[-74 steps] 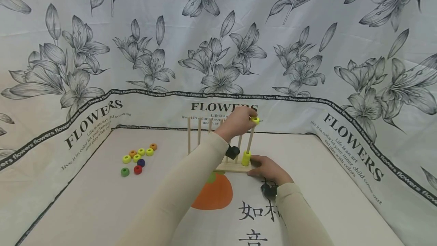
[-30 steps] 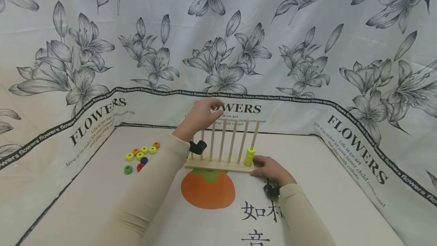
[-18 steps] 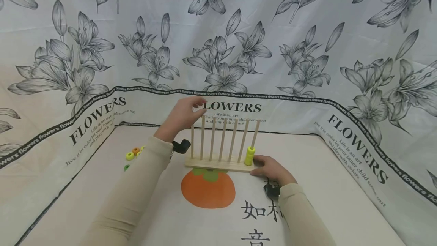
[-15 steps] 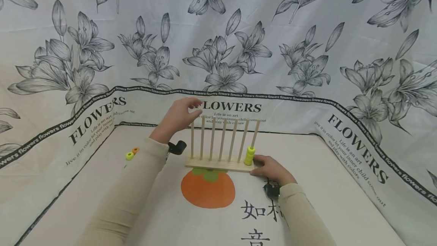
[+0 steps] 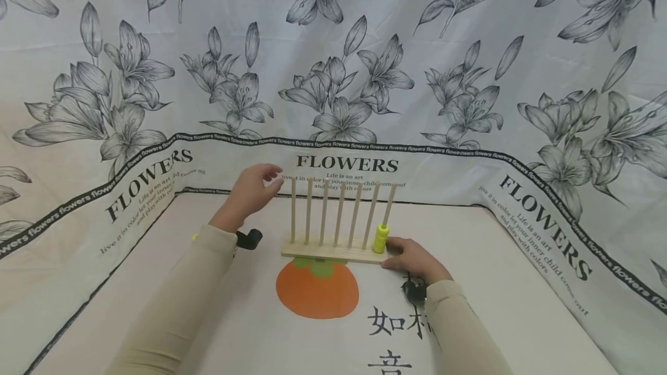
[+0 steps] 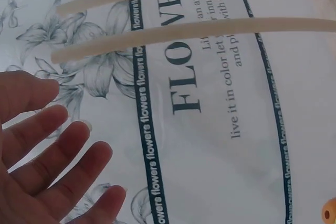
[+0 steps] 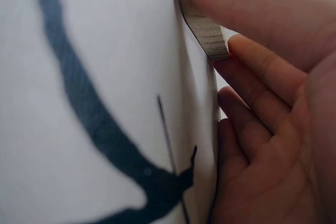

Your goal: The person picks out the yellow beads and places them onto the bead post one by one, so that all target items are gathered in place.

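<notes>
A wooden peg stand (image 5: 333, 250) with a row of upright pegs stands mid-table in the head view. Yellow beads (image 5: 381, 239) are stacked at the bottom of its rightmost peg; the other pegs are bare. At the stand's right end, my right hand (image 5: 417, 258) grips the base, thumb along the front and fingers at the end. The right wrist view shows that hand (image 7: 273, 93) against the base's end (image 7: 212, 38). My left hand (image 5: 247, 192) is in the air left of the pegs, its fingers (image 6: 86, 171) loosely bent with nothing held.
A yellow bead (image 5: 195, 237) peeks out behind the left sleeve, which hides the other loose beads. An orange bead (image 6: 329, 211) shows at the left wrist view's corner. The cloth (image 5: 318, 334) bears an orange fruit print; a flowered curtain (image 5: 448, 103) rises behind.
The left hand let go of a yellow bead at the rightmost peg, where it now sits stacked. Empty, that hand moved left and slightly down. The right hand stayed on the base.
</notes>
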Motion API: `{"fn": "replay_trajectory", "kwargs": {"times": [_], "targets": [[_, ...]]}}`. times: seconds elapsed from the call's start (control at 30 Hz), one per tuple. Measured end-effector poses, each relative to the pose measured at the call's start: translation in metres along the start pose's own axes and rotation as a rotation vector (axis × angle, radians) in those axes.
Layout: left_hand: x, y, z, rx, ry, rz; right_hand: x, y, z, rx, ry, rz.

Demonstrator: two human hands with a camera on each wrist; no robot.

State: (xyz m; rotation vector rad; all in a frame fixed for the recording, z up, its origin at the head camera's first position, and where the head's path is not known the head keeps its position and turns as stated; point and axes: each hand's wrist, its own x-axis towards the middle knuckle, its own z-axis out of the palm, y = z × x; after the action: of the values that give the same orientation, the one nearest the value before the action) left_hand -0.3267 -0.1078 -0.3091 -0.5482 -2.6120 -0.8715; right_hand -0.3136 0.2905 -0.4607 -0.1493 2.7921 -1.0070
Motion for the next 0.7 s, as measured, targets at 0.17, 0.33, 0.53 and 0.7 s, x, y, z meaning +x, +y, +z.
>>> {"fn": "replay_trajectory", "kwargs": {"times": [0.17,0.33,0.53,0.7], "targets": [[-0.008,-0.017,0.007,0.009,0.014,-0.021,-0.001,0.000,0.001,-0.002,0.010,-0.014],[-0.014,-0.031,0.012,0.019,0.001,-0.073,-0.002,-0.002,0.001,-0.009,0.009,-0.024],[-0.019,-0.048,0.019,0.043,0.006,-0.106,-0.002,-0.002,0.001,-0.009,0.011,-0.026],[-0.023,-0.059,0.022,0.057,-0.028,-0.170,-0.002,-0.003,0.001,-0.008,0.011,-0.025]]}}
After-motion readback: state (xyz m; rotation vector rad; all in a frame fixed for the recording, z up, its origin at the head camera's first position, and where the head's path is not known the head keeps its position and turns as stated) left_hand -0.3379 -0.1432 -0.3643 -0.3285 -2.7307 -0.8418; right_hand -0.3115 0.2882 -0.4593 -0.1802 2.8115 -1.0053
